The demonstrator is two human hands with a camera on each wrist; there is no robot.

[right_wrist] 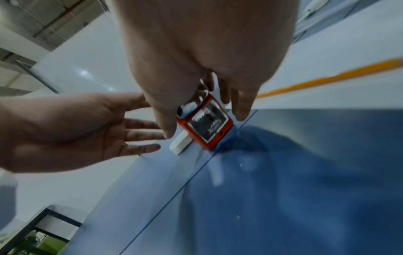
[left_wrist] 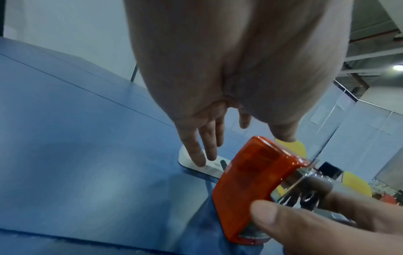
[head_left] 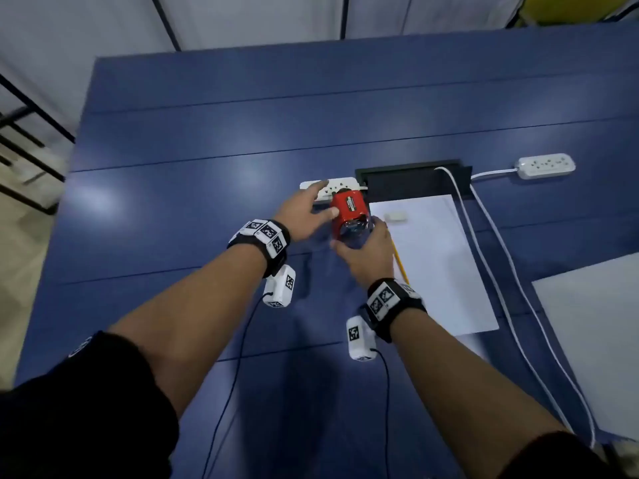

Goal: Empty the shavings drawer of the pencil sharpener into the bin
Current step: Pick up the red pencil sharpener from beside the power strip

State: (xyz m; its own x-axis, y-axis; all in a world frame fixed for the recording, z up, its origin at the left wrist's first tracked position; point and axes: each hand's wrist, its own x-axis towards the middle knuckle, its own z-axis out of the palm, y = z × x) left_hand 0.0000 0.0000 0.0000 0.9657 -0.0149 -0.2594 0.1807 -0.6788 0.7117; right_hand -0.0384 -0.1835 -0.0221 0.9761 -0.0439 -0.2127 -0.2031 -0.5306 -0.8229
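Observation:
The red pencil sharpener is tilted near the middle of the blue table, its clear shavings drawer turned towards me. My right hand grips the drawer end, thumb on one side and fingers on the other. In the right wrist view the sharpener sits under those fingers. My left hand is open beside it, fingers straight over a white power strip. In the left wrist view its thumb tip is right at the top of the red body. I see no bin in any view.
A black cable hatch lies just behind the sharpener. To its right are a white sheet with an eraser, a yellow pencil and white cables. A second power strip sits far right.

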